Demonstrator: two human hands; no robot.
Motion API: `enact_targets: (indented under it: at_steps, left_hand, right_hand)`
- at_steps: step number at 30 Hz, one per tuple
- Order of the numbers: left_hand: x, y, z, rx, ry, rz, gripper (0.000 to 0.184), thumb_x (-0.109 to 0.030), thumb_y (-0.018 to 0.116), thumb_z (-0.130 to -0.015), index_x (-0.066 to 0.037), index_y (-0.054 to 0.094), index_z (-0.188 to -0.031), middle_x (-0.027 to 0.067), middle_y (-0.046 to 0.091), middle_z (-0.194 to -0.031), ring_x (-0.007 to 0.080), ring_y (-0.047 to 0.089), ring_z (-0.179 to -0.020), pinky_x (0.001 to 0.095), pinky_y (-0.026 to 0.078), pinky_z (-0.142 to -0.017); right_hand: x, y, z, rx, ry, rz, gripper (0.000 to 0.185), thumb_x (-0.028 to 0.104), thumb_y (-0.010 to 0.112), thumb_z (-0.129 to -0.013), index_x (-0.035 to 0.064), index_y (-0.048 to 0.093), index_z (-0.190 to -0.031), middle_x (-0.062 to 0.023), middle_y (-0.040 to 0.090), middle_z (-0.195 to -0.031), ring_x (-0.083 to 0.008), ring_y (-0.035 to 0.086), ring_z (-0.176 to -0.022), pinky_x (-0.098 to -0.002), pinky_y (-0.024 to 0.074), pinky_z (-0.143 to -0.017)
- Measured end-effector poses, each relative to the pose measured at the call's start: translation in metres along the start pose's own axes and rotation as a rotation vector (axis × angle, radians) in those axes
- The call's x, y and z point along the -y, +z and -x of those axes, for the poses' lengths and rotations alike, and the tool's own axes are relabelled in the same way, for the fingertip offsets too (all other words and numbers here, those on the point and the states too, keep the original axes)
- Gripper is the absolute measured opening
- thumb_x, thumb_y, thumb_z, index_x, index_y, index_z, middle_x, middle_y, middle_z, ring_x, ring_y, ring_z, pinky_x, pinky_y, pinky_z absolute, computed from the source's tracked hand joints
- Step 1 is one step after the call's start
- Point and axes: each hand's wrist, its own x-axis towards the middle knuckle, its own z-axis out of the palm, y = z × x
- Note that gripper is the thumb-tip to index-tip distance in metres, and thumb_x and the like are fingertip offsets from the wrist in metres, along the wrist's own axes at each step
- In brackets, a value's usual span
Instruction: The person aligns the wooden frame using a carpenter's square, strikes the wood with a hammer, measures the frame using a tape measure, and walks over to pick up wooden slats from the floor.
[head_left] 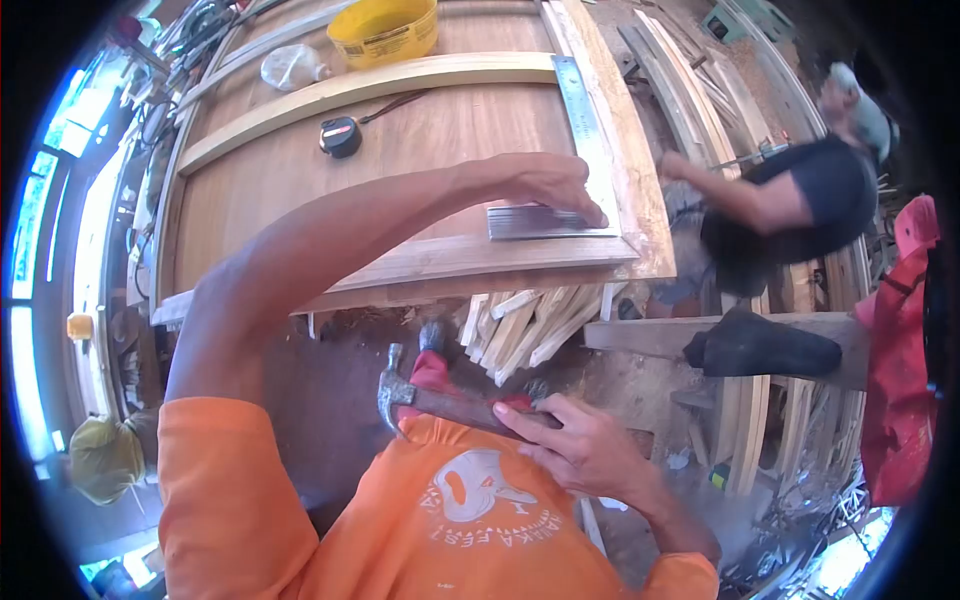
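Note:
A metal carpenter's square (577, 108) lies in the near right corner of a framed wooden panel (470, 262). One leg runs along the right rail and the other along the near rail. My left hand (555, 188) reaches across the panel and grips the square near its corner, fingers bent over the metal. Lower down, in front of my orange shirt, my right hand (578, 448) is closed around the wooden handle of a claw hammer (452, 408). The hammer's head points left, clear of the panel. On the panel rests a black tape measure (340, 137).
A yellow bucket (383, 38) and a clear plastic bag (292, 68) sit on the panel's far part. Beneath the near edge is a pile of wood strips (525, 330). A co-worker (790, 200) bends close by on the right. Long boards (700, 90) lie beyond the panel.

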Motion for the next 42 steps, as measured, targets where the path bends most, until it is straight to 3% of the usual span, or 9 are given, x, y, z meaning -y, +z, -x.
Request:
enact_targets:
  at_steps: [12, 19, 23, 25, 29, 37, 38, 40, 42]
  left_hand:
    - [0.000, 0.006, 0.005, -0.033, -0.085, 0.130, 0.066, -0.050, 0.080, -0.089, 0.014, 0.065, -0.088, 0.0091, 0.055, -0.073, 0.0217, 0.050, -0.070, 0.0441, 0.040, -0.059]
    - [-0.007, 0.003, 0.010, -0.062, -0.054, 0.062, 0.063, -0.051, 0.082, -0.088, 0.005, 0.057, -0.074, 0.0027, 0.047, -0.071, 0.0179, 0.042, -0.067, 0.0422, 0.032, -0.054]
    - [-0.001, 0.010, 0.005, -0.060, -0.036, 0.131, 0.061, -0.050, 0.082, -0.088, -0.001, 0.053, -0.067, 0.0000, 0.043, -0.069, 0.0161, 0.039, -0.066, 0.0418, 0.027, -0.053]
    - [-0.004, 0.007, 0.007, -0.090, -0.039, 0.098, 0.058, -0.047, 0.083, -0.088, -0.001, 0.056, -0.068, -0.0008, 0.043, -0.069, 0.0161, 0.038, -0.065, 0.0424, 0.028, -0.053]
    - [0.005, 0.013, -0.002, -0.101, -0.045, 0.213, 0.058, -0.047, 0.084, -0.088, 0.001, 0.058, -0.069, -0.0001, 0.045, -0.070, 0.0160, 0.039, -0.066, 0.0427, 0.030, -0.054]
    - [-0.020, 0.003, 0.018, -0.109, -0.019, 0.007, 0.071, -0.059, 0.074, -0.091, 0.011, 0.068, -0.084, 0.0068, 0.056, -0.074, 0.0201, 0.048, -0.070, 0.0435, 0.037, -0.060]
    - [-0.023, -0.005, 0.015, 0.010, -0.140, -0.076, 0.071, -0.055, 0.077, -0.090, 0.014, 0.071, -0.105, 0.0152, 0.067, -0.090, 0.0259, 0.060, -0.086, 0.0439, 0.049, -0.075]
    - [0.019, 0.009, -0.015, -0.018, -0.087, 0.024, 0.074, -0.053, 0.079, -0.090, 0.015, 0.067, -0.117, 0.0205, 0.069, -0.104, 0.0291, 0.061, -0.100, 0.0436, 0.050, -0.087]
    - [0.030, 0.016, -0.023, -0.115, -0.007, 0.046, 0.066, -0.051, 0.078, -0.089, 0.014, 0.069, -0.090, 0.0104, 0.054, -0.076, 0.0223, 0.048, -0.073, 0.0450, 0.038, -0.065]
  right_hand:
    - [-0.029, -0.054, -0.018, -0.011, 0.070, 0.399, 0.065, 0.051, 0.077, -0.093, 0.0237, 0.063, -0.150, -0.0064, 0.056, -0.082, -0.0274, 0.063, -0.064, -0.0430, 0.0540, -0.056]
    - [-0.056, -0.080, -0.022, -0.019, -0.172, 0.379, 0.061, 0.050, 0.078, -0.092, 0.0208, 0.066, -0.144, -0.0092, 0.059, -0.082, -0.0285, 0.065, -0.064, -0.0428, 0.0529, -0.057]
    - [-0.062, -0.092, -0.021, 0.044, -0.150, 0.248, 0.061, 0.049, 0.077, -0.093, 0.0204, 0.066, -0.145, -0.0098, 0.061, -0.083, -0.0294, 0.066, -0.068, -0.0434, 0.0533, -0.059]
    - [-0.057, -0.103, -0.029, -0.010, 0.083, 0.534, 0.060, 0.050, 0.077, -0.093, 0.0200, 0.066, -0.145, -0.0102, 0.063, -0.082, -0.0302, 0.067, -0.071, -0.0438, 0.0534, -0.061]
    - [-0.049, -0.101, -0.022, -0.024, -0.026, 0.459, 0.057, 0.048, 0.077, -0.094, 0.0188, 0.068, -0.142, -0.0111, 0.062, -0.081, -0.0325, 0.067, -0.070, -0.0446, 0.0518, -0.060]
    - [-0.057, -0.111, -0.021, -0.052, 0.037, 0.539, 0.053, 0.047, 0.076, -0.094, 0.0188, 0.070, -0.139, -0.0099, 0.062, -0.080, -0.0298, 0.067, -0.068, -0.0435, 0.0525, -0.058]
    - [-0.054, -0.106, -0.015, -0.044, 0.009, 0.450, 0.053, 0.047, 0.076, -0.094, 0.0187, 0.071, -0.138, -0.0100, 0.063, -0.080, -0.0299, 0.067, -0.068, -0.0434, 0.0527, -0.058]
    - [-0.050, -0.103, -0.005, -0.047, -0.072, 0.373, 0.053, 0.048, 0.077, -0.094, 0.0185, 0.071, -0.138, -0.0101, 0.063, -0.080, -0.0305, 0.067, -0.069, -0.0437, 0.0529, -0.058]
    - [-0.053, -0.107, 0.001, -0.025, -0.053, 0.351, 0.053, 0.048, 0.077, -0.094, 0.0182, 0.071, -0.137, -0.0102, 0.063, -0.080, -0.0305, 0.067, -0.070, -0.0436, 0.0530, -0.057]
